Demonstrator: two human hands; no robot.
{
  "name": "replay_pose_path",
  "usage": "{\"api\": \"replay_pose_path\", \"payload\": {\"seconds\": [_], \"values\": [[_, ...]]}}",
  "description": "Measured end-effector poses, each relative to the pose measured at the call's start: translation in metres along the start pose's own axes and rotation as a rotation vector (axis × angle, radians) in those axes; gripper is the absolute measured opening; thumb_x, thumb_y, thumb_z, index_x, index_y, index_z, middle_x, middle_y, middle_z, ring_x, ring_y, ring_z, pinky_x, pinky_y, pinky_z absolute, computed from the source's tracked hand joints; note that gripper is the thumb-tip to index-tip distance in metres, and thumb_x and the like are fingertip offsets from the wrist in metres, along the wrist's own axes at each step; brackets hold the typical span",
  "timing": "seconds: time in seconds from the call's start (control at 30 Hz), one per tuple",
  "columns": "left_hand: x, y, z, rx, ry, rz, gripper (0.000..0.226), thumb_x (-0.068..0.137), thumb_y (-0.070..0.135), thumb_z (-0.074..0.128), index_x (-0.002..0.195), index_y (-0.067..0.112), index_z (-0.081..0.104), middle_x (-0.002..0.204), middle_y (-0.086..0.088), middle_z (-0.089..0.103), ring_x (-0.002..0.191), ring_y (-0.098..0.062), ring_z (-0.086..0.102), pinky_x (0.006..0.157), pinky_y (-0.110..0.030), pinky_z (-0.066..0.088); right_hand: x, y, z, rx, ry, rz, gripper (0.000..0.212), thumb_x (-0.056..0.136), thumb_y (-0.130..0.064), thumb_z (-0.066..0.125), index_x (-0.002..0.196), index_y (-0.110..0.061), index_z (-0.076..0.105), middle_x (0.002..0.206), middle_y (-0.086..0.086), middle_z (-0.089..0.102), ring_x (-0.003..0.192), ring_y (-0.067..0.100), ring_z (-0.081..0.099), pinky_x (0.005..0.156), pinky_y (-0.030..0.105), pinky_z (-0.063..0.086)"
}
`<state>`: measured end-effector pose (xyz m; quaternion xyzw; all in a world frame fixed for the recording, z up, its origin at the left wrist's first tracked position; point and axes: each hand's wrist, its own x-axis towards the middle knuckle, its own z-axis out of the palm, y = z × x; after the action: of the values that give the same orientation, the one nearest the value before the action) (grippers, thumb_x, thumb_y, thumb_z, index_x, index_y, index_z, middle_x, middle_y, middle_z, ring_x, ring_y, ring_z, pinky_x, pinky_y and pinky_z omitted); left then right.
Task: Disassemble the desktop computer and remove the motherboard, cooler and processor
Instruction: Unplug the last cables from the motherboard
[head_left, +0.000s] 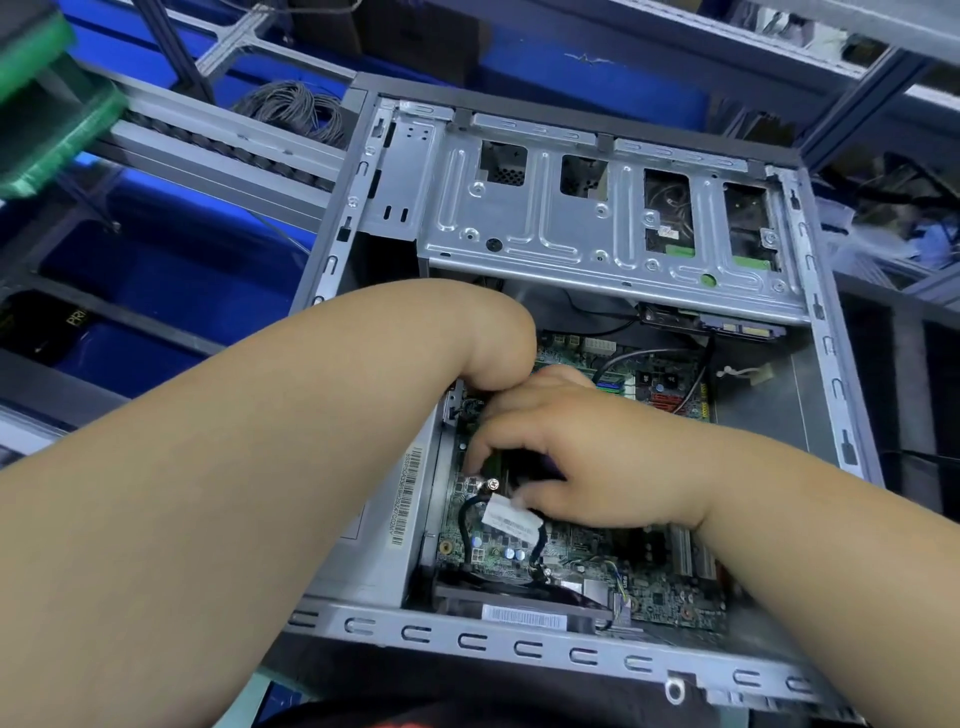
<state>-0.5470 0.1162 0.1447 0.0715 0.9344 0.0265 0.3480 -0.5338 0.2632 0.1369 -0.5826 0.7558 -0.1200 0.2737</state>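
Observation:
An open grey desktop case (519, 647) lies on its side, with the green motherboard (660, 597) on its floor. My right hand (597, 457) reaches in from the right. Its fingers curl down over a dark part, the cooler (535, 467), which is mostly hidden under the hand. A silver screw (492, 484) stands just left of the thumb. My left hand (498, 353) bends down at the wrist into the case behind the right hand, and its fingers are hidden. No processor shows.
A metal drive cage (571, 234) spans the far half of the case. A black cable with a white label (511, 519) loops over the board. Blue bins (156, 270), a grey wire coil (296, 109) and a green stack (47, 119) lie to the left.

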Motion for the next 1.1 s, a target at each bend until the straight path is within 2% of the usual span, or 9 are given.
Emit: {"api": "replay_pose_path", "payload": {"seconds": [0.1, 0.2, 0.37, 0.43, 0.53, 0.67, 0.77, 0.9, 1.1], "values": [[0.001, 0.000, 0.002, -0.044, 0.000, -0.019, 0.032, 0.094, 0.010, 0.042, 0.117, 0.013, 0.064, 0.116, -0.005, 0.064, 0.083, -0.015, 0.048, 0.049, -0.007, 0.037, -0.007, 0.003, 0.008, -0.279, -0.093, 0.067, 0.076, 0.073, -0.053, 0.071, 0.141, -0.032, 0.043, 0.142, -0.004, 0.035, 0.136, 0.019, 0.022, 0.117, 0.040, 0.008], [-0.001, -0.006, 0.007, -0.168, 0.102, -0.063, 0.032, 0.096, 0.020, 0.043, 0.120, 0.015, 0.063, 0.120, -0.005, 0.063, 0.087, -0.016, 0.048, 0.076, -0.026, 0.040, -0.011, 0.001, 0.014, -0.339, -0.101, 0.109, 0.090, 0.068, -0.055, 0.072, 0.146, -0.032, 0.032, 0.144, 0.002, 0.025, 0.132, 0.025, 0.021, 0.114, 0.044, 0.013], [-0.002, -0.001, -0.001, 0.055, -0.048, -0.010, 0.034, 0.095, 0.007, 0.038, 0.122, 0.010, 0.060, 0.110, -0.006, 0.060, 0.075, -0.015, 0.048, 0.057, -0.021, 0.035, -0.015, -0.002, 0.017, -0.370, -0.043, 0.286, 0.116, 0.057, -0.042, 0.081, 0.147, -0.025, 0.010, 0.139, 0.010, 0.015, 0.106, 0.027, 0.043, 0.087, 0.032, 0.040], [0.001, -0.002, -0.002, 0.178, -0.086, 0.048, 0.039, 0.095, 0.004, 0.036, 0.125, 0.009, 0.059, 0.123, -0.006, 0.058, 0.089, -0.019, 0.050, 0.071, -0.022, 0.038, -0.017, -0.006, 0.019, -0.399, -0.012, 0.340, 0.112, 0.057, -0.044, 0.082, 0.142, -0.019, 0.014, 0.133, 0.011, 0.022, 0.100, 0.026, 0.046, 0.075, 0.029, 0.040], [0.005, -0.006, -0.001, 0.314, -0.103, 0.090, 0.043, 0.095, 0.001, 0.036, 0.132, 0.007, 0.056, 0.139, -0.009, 0.051, 0.094, -0.017, 0.037, 0.084, -0.027, 0.036, -0.016, -0.008, 0.021, -0.448, -0.023, 0.378, 0.089, 0.064, -0.051, 0.074, 0.132, -0.013, 0.031, 0.122, 0.006, 0.042, 0.104, 0.025, 0.046, 0.088, 0.035, 0.044], [0.002, -0.013, -0.003, 0.445, -0.122, 0.060, 0.034, 0.096, 0.002, 0.037, 0.122, 0.004, 0.060, 0.106, -0.010, 0.056, 0.089, -0.020, 0.041, 0.081, -0.030, 0.042, -0.015, -0.009, 0.018, -0.400, 0.004, 0.387, 0.072, 0.062, -0.043, 0.070, 0.121, -0.017, 0.038, 0.115, 0.002, 0.048, 0.101, 0.023, 0.045, 0.088, 0.035, 0.040], [-0.001, -0.013, -0.006, 0.419, -0.131, 0.015, 0.017, 0.095, 0.000, 0.037, 0.089, 0.004, 0.052, 0.072, -0.003, 0.040, 0.084, -0.023, 0.043, 0.075, -0.029, 0.038, -0.015, -0.010, 0.017, -0.361, 0.016, 0.393, 0.070, 0.059, -0.040, 0.069, 0.119, -0.018, 0.038, 0.114, 0.001, 0.046, 0.099, 0.022, 0.041, 0.085, 0.034, 0.039], [-0.003, -0.012, -0.006, 0.398, -0.102, -0.019, 0.034, 0.094, -0.002, 0.036, 0.062, 0.009, 0.038, 0.067, -0.002, 0.035, 0.080, -0.024, 0.043, 0.072, -0.029, 0.037, -0.017, -0.009, 0.017, -0.354, 0.051, 0.382, 0.068, 0.057, -0.037, 0.070, 0.113, -0.017, 0.038, 0.110, 0.001, 0.043, 0.089, 0.017, 0.028, 0.080, 0.032, 0.034], [-0.001, -0.013, -0.006, 0.232, -0.083, -0.145, 0.033, 0.092, 0.000, 0.038, 0.061, 0.012, 0.041, 0.067, -0.001, 0.040, 0.056, -0.012, 0.035, 0.059, -0.026, 0.037, -0.014, -0.012, 0.018, -0.323, 0.145, 0.378, 0.056, 0.053, -0.027, 0.069, 0.100, -0.016, 0.040, 0.101, 0.002, 0.043, 0.084, 0.018, 0.028, 0.068, 0.033, 0.035]]}}
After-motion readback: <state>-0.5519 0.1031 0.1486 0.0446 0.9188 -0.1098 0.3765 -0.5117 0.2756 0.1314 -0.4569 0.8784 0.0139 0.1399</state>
